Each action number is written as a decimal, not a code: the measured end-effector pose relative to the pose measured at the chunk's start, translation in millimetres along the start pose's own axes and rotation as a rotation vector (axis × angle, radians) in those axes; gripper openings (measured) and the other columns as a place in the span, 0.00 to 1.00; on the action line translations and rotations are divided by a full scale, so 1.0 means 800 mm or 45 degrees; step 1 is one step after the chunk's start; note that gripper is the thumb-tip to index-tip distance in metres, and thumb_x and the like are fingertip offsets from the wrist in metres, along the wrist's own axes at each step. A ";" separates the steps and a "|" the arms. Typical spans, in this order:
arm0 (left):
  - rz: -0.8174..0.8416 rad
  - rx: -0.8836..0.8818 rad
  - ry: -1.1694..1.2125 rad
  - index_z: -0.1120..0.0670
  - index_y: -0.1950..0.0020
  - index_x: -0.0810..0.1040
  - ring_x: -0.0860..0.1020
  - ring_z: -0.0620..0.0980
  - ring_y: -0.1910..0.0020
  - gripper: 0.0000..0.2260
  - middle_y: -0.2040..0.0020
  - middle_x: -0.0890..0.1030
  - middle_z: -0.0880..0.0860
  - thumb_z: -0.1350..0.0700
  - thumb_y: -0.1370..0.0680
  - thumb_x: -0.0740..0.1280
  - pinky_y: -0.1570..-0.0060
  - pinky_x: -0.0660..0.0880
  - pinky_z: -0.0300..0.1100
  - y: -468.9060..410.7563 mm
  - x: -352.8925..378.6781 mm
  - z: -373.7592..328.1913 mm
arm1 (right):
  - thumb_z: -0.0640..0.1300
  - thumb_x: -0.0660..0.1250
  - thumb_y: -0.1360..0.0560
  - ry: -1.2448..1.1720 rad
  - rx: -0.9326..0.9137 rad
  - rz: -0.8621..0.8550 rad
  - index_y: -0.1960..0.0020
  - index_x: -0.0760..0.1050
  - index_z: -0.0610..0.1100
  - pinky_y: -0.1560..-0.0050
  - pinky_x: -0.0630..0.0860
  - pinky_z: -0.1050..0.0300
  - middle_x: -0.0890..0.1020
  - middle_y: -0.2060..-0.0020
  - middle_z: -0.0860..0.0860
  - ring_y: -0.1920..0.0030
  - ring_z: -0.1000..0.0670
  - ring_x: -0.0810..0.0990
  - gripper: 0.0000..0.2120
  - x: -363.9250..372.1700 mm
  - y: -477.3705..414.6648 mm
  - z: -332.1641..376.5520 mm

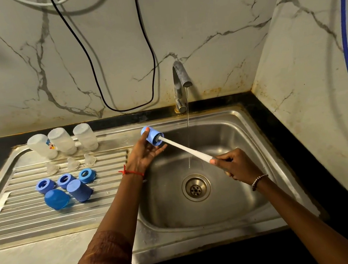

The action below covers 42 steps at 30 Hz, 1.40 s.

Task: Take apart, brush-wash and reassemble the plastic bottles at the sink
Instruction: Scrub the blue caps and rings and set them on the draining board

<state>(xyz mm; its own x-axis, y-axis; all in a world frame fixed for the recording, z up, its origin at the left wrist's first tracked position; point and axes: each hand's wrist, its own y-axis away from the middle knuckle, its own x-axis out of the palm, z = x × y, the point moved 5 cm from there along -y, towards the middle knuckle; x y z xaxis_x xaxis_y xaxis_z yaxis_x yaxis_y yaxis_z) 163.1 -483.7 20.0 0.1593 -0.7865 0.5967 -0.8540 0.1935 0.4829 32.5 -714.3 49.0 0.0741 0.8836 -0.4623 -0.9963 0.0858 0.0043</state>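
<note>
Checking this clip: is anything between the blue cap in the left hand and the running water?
Nothing separate. The blue cap in the left hand sits left of the water stream over the sink; only the brush inside it, held by the right hand, reaches across.

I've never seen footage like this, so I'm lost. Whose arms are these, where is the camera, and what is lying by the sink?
No machine here: these are a person's two bare arms, filmed by one wide-angle camera worn on their head, looking down. The left hand holds a blue cap over the sink; the right hand grips a white brush whose bristles are inside that cap. The tap is running. On the drainboard stand three clear bottles, then three clear teats, three blue rings and two more caps.
</note>
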 end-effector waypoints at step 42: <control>-0.001 0.166 0.135 0.61 0.46 0.71 0.77 0.52 0.57 0.09 0.53 0.75 0.58 0.56 0.20 0.63 0.55 0.79 0.46 -0.006 0.022 -0.013 | 0.44 0.71 0.28 -0.107 0.052 -0.040 0.52 0.83 0.44 0.76 0.67 0.61 0.79 0.75 0.47 0.77 0.55 0.71 0.06 0.000 0.021 -0.006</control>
<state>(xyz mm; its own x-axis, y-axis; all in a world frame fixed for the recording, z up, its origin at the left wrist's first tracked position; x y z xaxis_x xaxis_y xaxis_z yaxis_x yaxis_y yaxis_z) 175.5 -492.4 34.7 0.2055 -0.7187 0.6643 -0.9100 0.1095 0.4000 15.5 -715.2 44.5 0.1107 0.9154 -0.3870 -0.9909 0.1316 0.0281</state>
